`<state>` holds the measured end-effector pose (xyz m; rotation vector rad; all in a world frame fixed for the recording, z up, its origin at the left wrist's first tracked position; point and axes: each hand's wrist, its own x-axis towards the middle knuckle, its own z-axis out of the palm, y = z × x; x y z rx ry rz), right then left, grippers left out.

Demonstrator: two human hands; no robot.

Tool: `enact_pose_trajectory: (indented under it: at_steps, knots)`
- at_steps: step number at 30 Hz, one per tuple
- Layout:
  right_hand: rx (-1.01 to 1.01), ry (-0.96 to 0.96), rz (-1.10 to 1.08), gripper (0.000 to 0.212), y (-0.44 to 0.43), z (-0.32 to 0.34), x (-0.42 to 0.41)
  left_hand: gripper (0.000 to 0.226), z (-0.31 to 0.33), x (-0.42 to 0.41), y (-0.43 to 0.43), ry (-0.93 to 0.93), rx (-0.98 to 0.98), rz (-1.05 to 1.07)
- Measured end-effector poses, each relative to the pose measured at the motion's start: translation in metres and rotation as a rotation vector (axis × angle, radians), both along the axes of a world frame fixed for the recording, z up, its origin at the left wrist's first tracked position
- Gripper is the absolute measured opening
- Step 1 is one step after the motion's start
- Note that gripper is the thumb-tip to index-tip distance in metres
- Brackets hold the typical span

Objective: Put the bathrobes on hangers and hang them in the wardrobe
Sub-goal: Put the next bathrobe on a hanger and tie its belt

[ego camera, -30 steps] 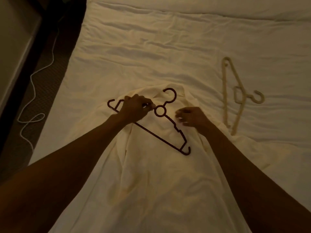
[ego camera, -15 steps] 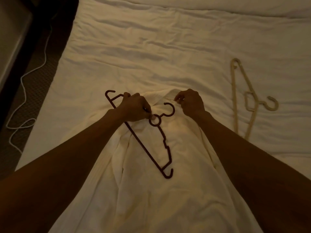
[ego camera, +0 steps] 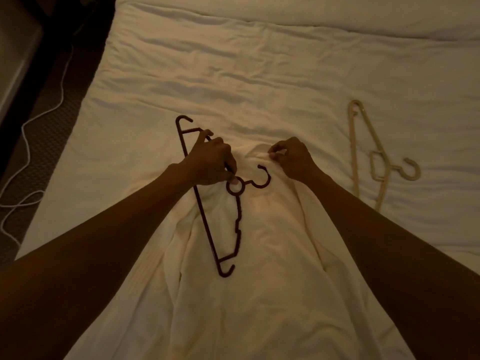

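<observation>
A cream bathrobe lies spread on the bed, running from the middle toward the near edge. A dark red plastic hanger lies on top of it, turned almost lengthwise, its hook pointing right. My left hand grips the hanger's upper arm beside the ring at its neck. My right hand pinches the robe's top edge near the collar, just right of the hook. A second, beige hanger lies loose on the sheet to the right.
The bed with its wrinkled white sheet fills most of the view. Along the left runs dark carpet with a white cable trailing on it, beside a dark furniture edge.
My left hand has swung the red hanger from a slant to nearly lengthwise on the robe. My right hand has moved up from the robe's side to pinch its top edge.
</observation>
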<state>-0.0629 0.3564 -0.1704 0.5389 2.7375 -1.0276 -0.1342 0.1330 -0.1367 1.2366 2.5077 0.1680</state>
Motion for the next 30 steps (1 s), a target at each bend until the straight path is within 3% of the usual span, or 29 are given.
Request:
enact_pose_trajectory:
  at_steps: [6, 11, 16, 25, 30]
  knots:
    - [0.004, 0.032, 0.004, 0.013, 0.009, 0.010, 0.002, 0.022, 0.006, -0.019, 0.019, 0.015, 0.008, -0.029]
    - [0.006, 0.030, 0.017, 0.012, 0.012, 0.008, -0.002, 0.020, 0.019, -0.038, 0.023, -0.186, -0.101, -0.011]
    - [-0.043, 0.038, -0.009, 0.010, 0.011, 0.010, -0.007, 0.022, 0.011, -0.048, 0.028, -0.144, -0.190, 0.027]
    - [-0.083, 0.090, -0.040, 0.010, 0.010, 0.003, -0.005, 0.023, -0.004, -0.053, 0.041, -0.114, -0.097, 0.040]
    - [-0.039, 0.089, -0.026, 0.012, 0.009, 0.001, -0.001, 0.025, -0.005, -0.063, 0.023, -0.067, 0.010, 0.207]
